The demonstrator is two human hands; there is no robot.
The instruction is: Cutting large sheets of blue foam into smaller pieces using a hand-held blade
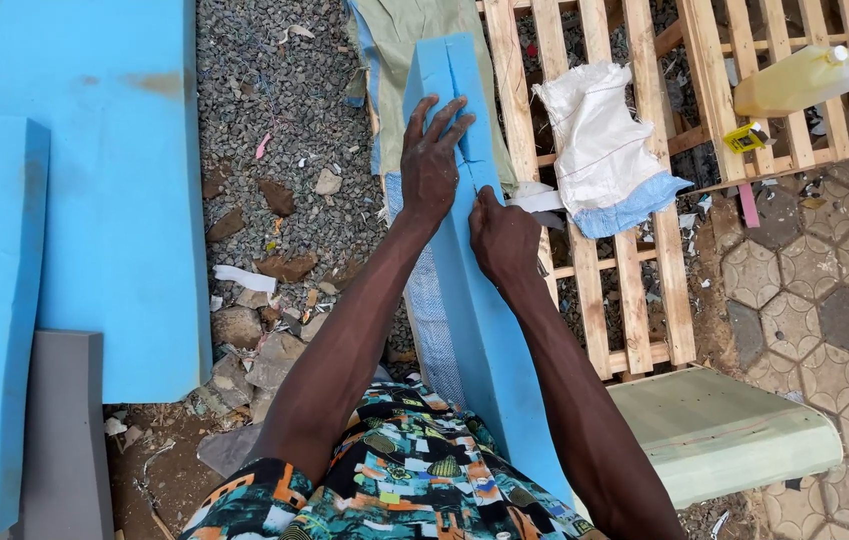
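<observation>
i see a long blue foam strip running from my lap up the middle of the view, its far end reaching the edge of a wooden pallet. my left hand lies flat on the upper part of the strip, fingers spread and extended, pressing on the foam and not closed around anything. my right hand sits just below it on the strip's right edge, fingers curled tight at a cut line in the foam; i cannot tell whether a tool is pinched inside that clenched grip. under the strip lies a patterned cloth, and beyond its far end a greenish fabric sheet. on the left, large blue foam slabs cover the ground, with a grey foam piece beside them. between the slabs and the strip is gravel scattered with stones and scraps. on the pallet rest a white woven sack and, further right, a plastic bottle of yellow liquid lying on its side, with a small yellow object near it. a pale green panel lies at lower right on hexagonal paving. my patterned shorts fill the bottom.
</observation>
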